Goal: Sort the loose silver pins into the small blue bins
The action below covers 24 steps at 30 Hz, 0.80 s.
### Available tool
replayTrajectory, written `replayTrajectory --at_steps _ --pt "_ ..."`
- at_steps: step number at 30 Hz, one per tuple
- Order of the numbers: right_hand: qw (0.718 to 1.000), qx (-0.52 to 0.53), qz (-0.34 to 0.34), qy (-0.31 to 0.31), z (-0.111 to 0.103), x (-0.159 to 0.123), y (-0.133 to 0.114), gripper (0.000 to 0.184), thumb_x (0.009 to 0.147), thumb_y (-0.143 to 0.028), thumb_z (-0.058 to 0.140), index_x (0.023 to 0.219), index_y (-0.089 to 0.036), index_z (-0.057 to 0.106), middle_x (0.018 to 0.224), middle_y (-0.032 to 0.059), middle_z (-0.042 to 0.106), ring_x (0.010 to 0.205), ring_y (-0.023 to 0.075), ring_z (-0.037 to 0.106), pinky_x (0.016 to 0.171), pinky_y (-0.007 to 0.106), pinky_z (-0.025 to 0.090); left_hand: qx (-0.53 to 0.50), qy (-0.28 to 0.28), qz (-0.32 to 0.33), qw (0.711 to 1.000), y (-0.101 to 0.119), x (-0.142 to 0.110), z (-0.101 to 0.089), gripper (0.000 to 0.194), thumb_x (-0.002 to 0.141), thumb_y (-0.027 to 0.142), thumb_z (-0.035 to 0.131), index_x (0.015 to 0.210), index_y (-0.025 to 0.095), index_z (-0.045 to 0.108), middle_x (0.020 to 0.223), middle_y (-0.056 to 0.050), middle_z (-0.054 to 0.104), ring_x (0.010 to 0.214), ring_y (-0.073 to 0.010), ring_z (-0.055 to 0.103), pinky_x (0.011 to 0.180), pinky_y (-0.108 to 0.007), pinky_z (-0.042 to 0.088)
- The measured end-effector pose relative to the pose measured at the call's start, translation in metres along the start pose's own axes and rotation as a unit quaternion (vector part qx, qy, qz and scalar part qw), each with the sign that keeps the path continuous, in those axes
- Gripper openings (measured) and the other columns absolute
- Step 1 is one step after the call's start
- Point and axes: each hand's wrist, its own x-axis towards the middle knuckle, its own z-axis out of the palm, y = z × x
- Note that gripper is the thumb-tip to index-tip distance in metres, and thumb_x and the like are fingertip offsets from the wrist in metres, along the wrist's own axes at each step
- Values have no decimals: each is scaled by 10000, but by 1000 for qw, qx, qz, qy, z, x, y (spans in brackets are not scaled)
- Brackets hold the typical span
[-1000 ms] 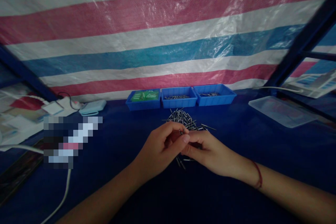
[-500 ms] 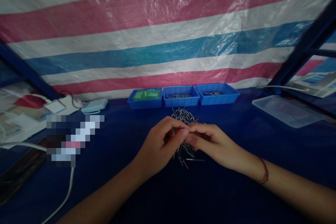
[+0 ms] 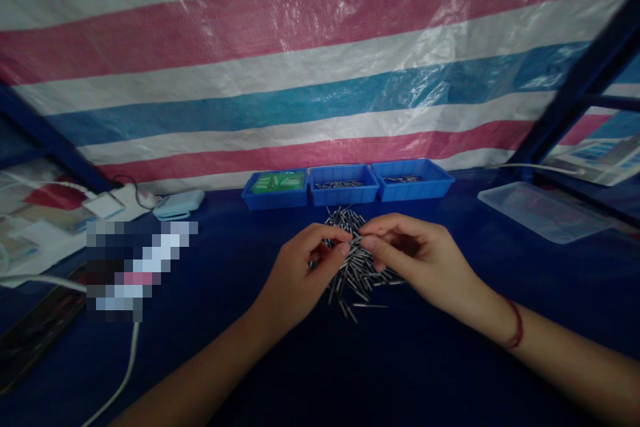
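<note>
A loose pile of thin metal pins (image 3: 356,273) lies on the dark blue table, and both hands are above it. Thumb and forefinger of my left hand (image 3: 303,273) are pinched at the left end of a small metal pin (image 3: 355,241). My right hand (image 3: 425,253) pinches the same pin from the right, its other fingers curled beneath. Only a short silvery length shows between the fingertips; the rest is covered. Closer to me, a single pin (image 3: 370,306) rests at the pile's front edge.
Behind the pile stand three blue bins: the left bin (image 3: 275,201) holds green packets, the middle bin (image 3: 345,196) and right bin (image 3: 420,190) hold metal pins. A clear plastic lid (image 3: 545,213) lies right. Leftward are a phone (image 3: 35,327), white cable (image 3: 134,360) and light-blue case (image 3: 179,203).
My right hand has shifted slightly right and up, opening a small gap between the fingertips where the pin now shows. My left hand has stayed nearly in place.
</note>
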Motion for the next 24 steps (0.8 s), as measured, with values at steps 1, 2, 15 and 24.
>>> replayTrajectory --at_steps 1,2,15,24 --pt "1000 0 -1 -1 0 -1 0 145 773 -286 642 876 -184 642 589 -24 607 514 90 556 480 220 415 2 -8 -3 1000 -1 1 0 143 840 266 542 928 194 629 831 -20 639 669 -116 571 600 -235 453" --pt "1000 -3 -4 -4 0 -2 0 144 775 -286 640 878 -185 642 597 -18 619 523 97 570 485 223 425 4 -17 -6 1000 -2 1 0 145 840 269 542 929 195 630 828 -19 640 671 -118 572 602 -236 454" --pt "939 -278 -204 -4 -20 9 -7 172 868 -246 495 715 -182 540 665 8 538 608 114 502 581 262 412 22 -32 -8 999 -4 0 2 234 886 324 475 1062 197 562 868 -23 594 646 -110 532 595 -245 439" --pt "819 -512 -105 235 -101 61 58 283 860 -393 481 848 -153 630 691 72 608 667 202 534 659 336 389 71 -58 -9 996 -6 1 1 213 880 303 469 1028 199 582 807 -9 615 677 -131 561 632 -268 443"
